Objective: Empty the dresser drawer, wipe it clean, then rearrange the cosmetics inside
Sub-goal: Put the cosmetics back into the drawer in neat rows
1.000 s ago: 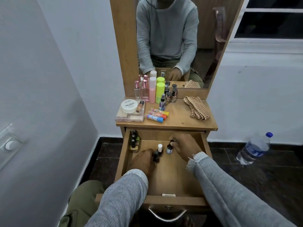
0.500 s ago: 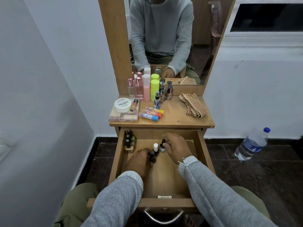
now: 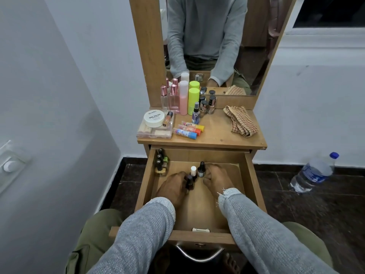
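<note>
The wooden drawer (image 3: pixel 251 180) is pulled out, and both my hands are inside it. My left hand (image 3: pixel 173 187) is closed around a small dark nail polish bottle (image 3: pixel 189 181) standing on the drawer floor. My right hand (image 3: pixel 218 178) curls around a black-capped bottle (image 3: pixel 201 170) at its fingertips. A white-capped bottle (image 3: pixel 193 172) stands between the two, close to both. Several nail polish bottles (image 3: pixel 161 164) are grouped in the drawer's back left corner.
On the dresser top (image 3: pixel 217 135) are a checked cloth (image 3: pixel 240 120), coloured tubes (image 3: pixel 187 130), a white nail polish jar (image 3: pixel 154 118) on a clear palette box, and tall bottles (image 3: pixel 187 97) by the mirror. A water bottle (image 3: pixel 312 173) stands on the floor at the right.
My right hand has slid the black-capped bottle left, next to the white-capped one. My left hand has stayed on the dark bottle. The view has tilted down slightly.
</note>
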Tool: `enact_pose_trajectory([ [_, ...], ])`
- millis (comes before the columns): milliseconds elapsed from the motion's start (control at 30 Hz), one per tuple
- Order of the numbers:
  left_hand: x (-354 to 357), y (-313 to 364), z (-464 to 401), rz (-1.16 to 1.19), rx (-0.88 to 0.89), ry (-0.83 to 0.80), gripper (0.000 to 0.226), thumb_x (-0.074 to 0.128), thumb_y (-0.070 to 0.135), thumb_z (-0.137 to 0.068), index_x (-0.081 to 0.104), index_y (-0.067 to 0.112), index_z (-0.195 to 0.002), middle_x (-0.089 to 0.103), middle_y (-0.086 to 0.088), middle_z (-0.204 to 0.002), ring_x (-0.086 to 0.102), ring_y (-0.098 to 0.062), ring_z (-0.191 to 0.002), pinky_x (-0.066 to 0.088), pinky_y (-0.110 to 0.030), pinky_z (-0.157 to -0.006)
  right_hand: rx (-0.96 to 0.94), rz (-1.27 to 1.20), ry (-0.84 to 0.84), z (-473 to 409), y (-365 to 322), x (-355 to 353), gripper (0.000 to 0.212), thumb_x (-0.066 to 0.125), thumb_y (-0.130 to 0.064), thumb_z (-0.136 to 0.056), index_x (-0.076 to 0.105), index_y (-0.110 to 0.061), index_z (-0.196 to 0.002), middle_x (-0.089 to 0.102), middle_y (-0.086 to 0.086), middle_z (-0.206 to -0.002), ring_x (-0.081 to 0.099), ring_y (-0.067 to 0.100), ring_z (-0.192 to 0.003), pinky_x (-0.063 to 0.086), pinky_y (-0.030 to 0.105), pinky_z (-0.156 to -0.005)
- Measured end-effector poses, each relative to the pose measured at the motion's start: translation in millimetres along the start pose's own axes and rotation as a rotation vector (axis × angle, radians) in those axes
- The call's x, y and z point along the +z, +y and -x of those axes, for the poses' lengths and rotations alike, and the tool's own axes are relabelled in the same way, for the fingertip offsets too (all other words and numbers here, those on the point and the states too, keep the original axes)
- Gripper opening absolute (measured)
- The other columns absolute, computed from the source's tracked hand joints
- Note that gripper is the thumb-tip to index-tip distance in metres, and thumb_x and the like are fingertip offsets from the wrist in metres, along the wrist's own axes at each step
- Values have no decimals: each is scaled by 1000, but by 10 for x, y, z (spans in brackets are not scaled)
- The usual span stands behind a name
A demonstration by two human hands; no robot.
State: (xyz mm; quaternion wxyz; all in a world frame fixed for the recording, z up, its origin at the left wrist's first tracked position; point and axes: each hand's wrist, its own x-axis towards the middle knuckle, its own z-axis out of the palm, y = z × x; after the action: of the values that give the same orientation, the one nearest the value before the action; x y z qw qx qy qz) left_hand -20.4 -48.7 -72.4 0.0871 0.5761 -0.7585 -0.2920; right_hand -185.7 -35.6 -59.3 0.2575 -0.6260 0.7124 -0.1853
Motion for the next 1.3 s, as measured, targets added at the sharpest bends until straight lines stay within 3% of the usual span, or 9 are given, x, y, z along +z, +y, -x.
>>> enact_pose_trajectory([
  [167, -16, 13, 43, 22, -3, 21, 32, 56, 9, -91, 57, 18, -121, 66, -3, -110, 62, -20, -101, 50, -36, -92, 21, 5, -10, -35, 8, 4, 22, 56, 1, -86, 64, -8, -105, 64, 11, -106, 60, 25, -101, 47, 28, -87],
  [333, -39, 42, 102, -16, -20, 60, 25, 59, 15, -91, 61, 15, -116, 66, -3, -107, 62, -20, -98, 51, -32, -87, 27, 30, -39, -56, 16, 11, 11, 50, -1, -88, 59, -7, -88, 60, 13, -95, 60, 26, -92, 47, 29, -79],
  [533, -40, 70, 110, -102, -38, 37, 19, 64, 23, -88, 66, 15, -106, 69, -4, -101, 60, -18, -88, 50, -28, -79, 3, 36, -92, -93, 89, 6, 11, 57, -7, -89, 62, -6, -99, 61, 12, -99, 59, 24, -93, 46, 28, -76],
  [767, -24, 118, 101, -119, 6, 61, 25, 67, 21, -87, 67, 15, -112, 67, -4, -110, 60, -19, -99, 42, -23, -79, -66, 67, -94, -77, 75, 40, 19, 54, -6, -90, 63, -6, -106, 58, 13, -111, 59, 29, -102, 48, 31, -85],
  [1033, -30, 131, 104, -98, 16, 95, 23, 66, 18, -87, 66, 15, -110, 68, -4, -109, 60, -19, -99, 36, -20, -75, -113, 62, -76, -62, 35, 65, 12, 53, -8, -89, 52, -19, -84, 56, 11, -99, 58, 25, -88, 45, 28, -73],
  [1300, -16, 120, 94, -100, -13, 75, 30, 70, 28, -82, 66, 19, -110, 68, -3, -108, 62, -23, -99, 50, -32, -83, -85, 6, -52, -53, 49, 81, 9, 55, -8, -87, 58, -14, -93, 57, 10, -101, 59, 28, -94, 49, 31, -82],
])
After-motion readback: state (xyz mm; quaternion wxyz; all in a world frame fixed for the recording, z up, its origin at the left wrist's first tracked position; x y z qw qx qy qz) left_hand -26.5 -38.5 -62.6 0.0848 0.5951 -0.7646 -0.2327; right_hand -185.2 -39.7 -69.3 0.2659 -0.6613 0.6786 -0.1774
